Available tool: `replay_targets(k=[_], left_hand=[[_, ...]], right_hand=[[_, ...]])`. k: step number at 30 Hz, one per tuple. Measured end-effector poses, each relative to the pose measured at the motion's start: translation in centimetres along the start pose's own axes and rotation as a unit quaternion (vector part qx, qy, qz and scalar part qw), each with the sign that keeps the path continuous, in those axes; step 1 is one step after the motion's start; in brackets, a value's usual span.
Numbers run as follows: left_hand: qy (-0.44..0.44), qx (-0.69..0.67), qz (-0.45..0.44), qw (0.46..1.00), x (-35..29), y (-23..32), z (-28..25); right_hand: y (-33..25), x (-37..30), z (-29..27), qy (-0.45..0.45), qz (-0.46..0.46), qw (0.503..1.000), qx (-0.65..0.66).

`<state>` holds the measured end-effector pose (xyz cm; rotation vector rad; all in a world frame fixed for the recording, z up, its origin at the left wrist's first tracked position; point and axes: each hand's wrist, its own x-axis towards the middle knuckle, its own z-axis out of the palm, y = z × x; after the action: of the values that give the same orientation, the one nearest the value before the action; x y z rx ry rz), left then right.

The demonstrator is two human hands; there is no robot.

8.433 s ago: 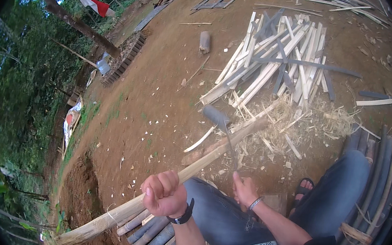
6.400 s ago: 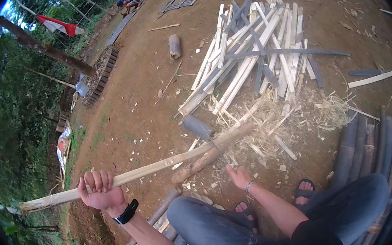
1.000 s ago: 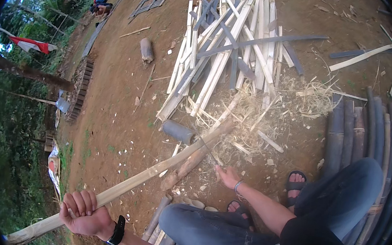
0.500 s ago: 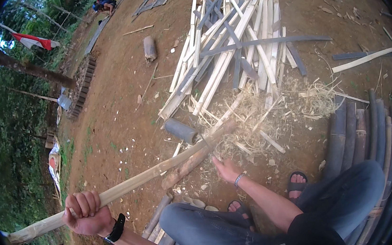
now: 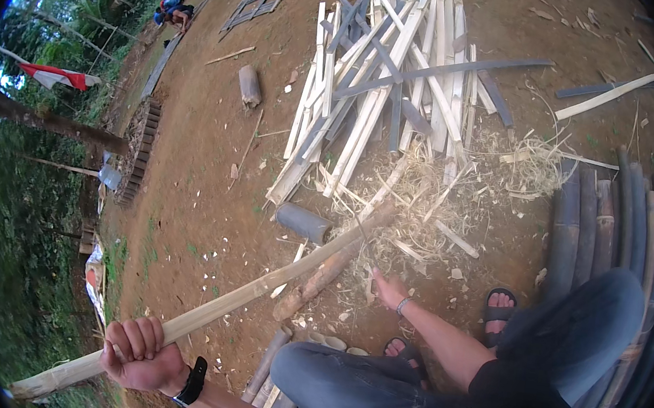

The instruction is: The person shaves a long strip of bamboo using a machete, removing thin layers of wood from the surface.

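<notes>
My left hand [image 5: 140, 352], a black watch on its wrist, is closed round a long pale bamboo strip [image 5: 233, 296]. The strip slants from the lower left up toward the middle, its far end by a log [image 5: 318, 284] on the ground. My right hand [image 5: 390, 290] is closed on the handle of a knife [image 5: 365, 232]. Its thin blade, seen nearly edge-on and slightly blurred, crosses the strip's far end; whether it touches cannot be told. Curly shavings [image 5: 438, 204] lie just beyond.
Split bamboo strips [image 5: 406, 61] lie heaped ahead. Dark bamboo poles [image 5: 580, 223] are stacked at my right, and cut bamboo pieces [image 5: 266, 365] lie by my knee. A short bamboo section [image 5: 303, 221] rests beside the strip. Another person [image 5: 176, 11] crouches far left.
My right hand and the knife have moved a little to the right, toward the strip's far end. My left hand keeps its grip, almost unmoved.
</notes>
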<state>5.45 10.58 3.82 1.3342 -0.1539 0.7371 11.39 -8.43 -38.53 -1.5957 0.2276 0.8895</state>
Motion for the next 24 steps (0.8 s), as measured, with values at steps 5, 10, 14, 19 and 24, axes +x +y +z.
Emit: replay_targets(k=[5,10,14,19,24], left_hand=[[0.001,-0.011,0.006,1.000,-0.3,0.2,-0.5],[0.026,-0.023,-0.003,0.999,0.2,-0.1,-0.4],[0.056,-0.023,0.006,0.998,-0.1,0.1,-0.9],[0.069,-0.004,0.012,0.998,-0.4,0.1,-0.6],[0.054,-0.008,0.008,0.998,-0.2,0.1,-0.1]], right_hand=[[-0.8,-0.9,1.2,-0.024,-0.065,0.997,-0.037],[1.5,3.4,0.3,0.013,-0.064,0.994,-0.086],[-2.2,1.5,1.7,0.019,-0.019,0.999,-0.040],[-0.3,-1.4,1.8,-0.017,-0.138,0.989,-0.054],[1.3,2.8,-0.8,0.004,0.059,0.998,0.013]])
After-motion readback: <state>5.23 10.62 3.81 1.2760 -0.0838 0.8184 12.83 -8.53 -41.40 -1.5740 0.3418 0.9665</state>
